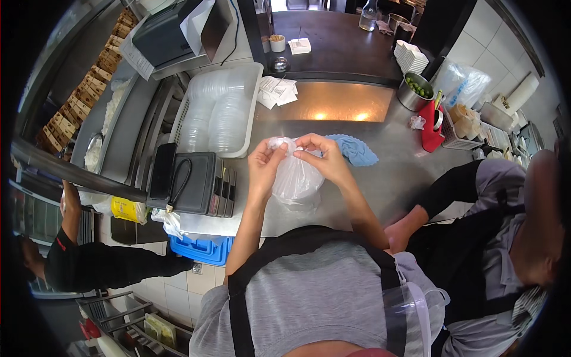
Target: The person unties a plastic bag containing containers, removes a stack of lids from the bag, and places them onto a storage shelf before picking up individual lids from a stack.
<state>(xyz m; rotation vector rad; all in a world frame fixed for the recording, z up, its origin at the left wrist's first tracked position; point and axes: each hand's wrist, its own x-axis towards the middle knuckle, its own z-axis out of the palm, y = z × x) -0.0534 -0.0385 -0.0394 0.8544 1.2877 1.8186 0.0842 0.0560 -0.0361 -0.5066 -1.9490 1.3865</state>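
A white translucent plastic bag [298,180] stands on the stainless steel counter [374,192] in front of me, its top gathered upward. Something rounded fills it, but the plastic hides what it is. My left hand [266,163] pinches the bunched top between thumb and fingers. On the other side, my right hand [324,156] grips another part of the same top, thumb against fingertips. Just behind my right hand lies a crumpled blue cloth [355,149].
A white basket [255,107] of stacked clear plastic lids stands back left, near paper slips [277,91]. Closer left is a dark case [196,178]. A metal pot of green limes [415,91] and a red holder [432,129] stand right. A co-worker [473,232] is close at right; another person [111,263] is left.
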